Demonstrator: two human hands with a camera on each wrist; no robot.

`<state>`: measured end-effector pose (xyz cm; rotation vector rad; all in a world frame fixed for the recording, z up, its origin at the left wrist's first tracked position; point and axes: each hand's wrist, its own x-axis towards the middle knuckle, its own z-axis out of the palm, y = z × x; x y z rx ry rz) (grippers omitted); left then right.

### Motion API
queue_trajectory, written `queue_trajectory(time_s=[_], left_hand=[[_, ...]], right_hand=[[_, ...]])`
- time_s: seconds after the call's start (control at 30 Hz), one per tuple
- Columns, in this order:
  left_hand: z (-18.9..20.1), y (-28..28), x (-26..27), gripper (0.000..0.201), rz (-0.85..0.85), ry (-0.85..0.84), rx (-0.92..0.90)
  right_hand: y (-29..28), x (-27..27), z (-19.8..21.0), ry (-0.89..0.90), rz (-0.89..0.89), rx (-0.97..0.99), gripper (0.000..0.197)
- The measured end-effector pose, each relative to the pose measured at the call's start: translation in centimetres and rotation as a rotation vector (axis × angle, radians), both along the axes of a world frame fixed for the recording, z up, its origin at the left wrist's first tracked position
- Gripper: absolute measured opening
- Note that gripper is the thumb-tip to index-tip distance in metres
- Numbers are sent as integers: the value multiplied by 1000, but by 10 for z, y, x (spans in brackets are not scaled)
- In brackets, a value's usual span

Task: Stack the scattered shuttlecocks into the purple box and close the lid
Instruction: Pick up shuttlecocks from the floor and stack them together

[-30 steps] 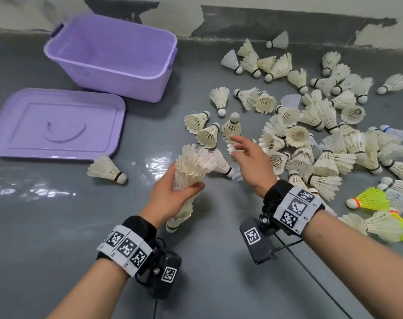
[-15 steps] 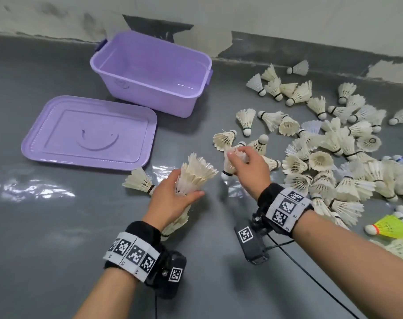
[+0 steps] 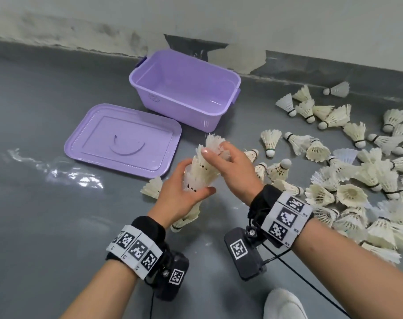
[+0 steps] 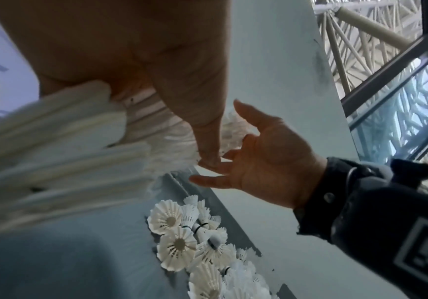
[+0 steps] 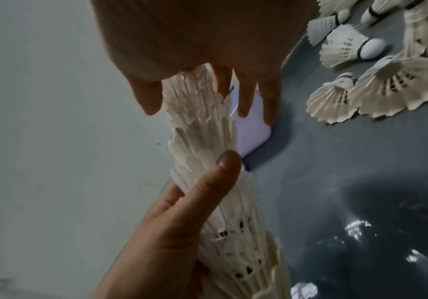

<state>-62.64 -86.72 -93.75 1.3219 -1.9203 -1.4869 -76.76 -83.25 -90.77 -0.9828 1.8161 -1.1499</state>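
Note:
My left hand grips a tall stack of nested white shuttlecocks, tilted, cork ends toward me. My right hand pinches the top shuttlecock at the stack's upper end, thumb on its feathers. The right wrist view shows the stack between my right fingers and my left thumb. The empty purple box stands open behind the hands. Its lid lies flat to the left. Several loose shuttlecocks are scattered on the grey floor to the right.
One shuttlecock lies by the lid's near corner, left of my left hand. A wall runs close behind the box. A white shoe tip shows at the bottom edge. Glossy patches shine on the floor at left.
My right hand took a shuttlecock from the pile and carried it left onto the top of the stack. My left hand kept its grip and raised the stack slightly.

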Motion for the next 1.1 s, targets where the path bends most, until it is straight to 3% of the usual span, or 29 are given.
queue_trajectory(time_s=[0.13, 0.33, 0.43, 0.53, 0.63, 0.83, 0.93, 1.0, 1.1], left_hand=[[-5, -1, -3, 90, 27, -18, 47], [-11, 4, -11, 77, -56, -39, 148], [-7, 8, -15, 66, 27, -74, 96], [5, 4, -12, 66, 96, -103, 58], [19, -9, -8, 61, 122, -117, 25], [45, -51, -17, 59, 320, -6, -79], [37, -68, -18, 62, 335, 11, -109], [28, -77, -17, 60, 369, 32, -98], [25, -90, -13, 43, 448, 124, -72]], right_hand=[[4, -6, -8, -110, 131, 11, 51], [-4, -31, -29, -188, 222, 30, 49], [-4, -36, -31, -329, 344, 25, 47], [-7, -35, -20, -404, 403, 57, 57], [-16, -33, -2, -334, 414, -24, 32], [-72, -54, 23, -245, 318, -235, 49], [-88, -64, 8, -204, 149, -168, 44], [-93, -63, -13, -123, 95, -78, 29], [-91, -50, -50, 32, 237, 66, 18]])
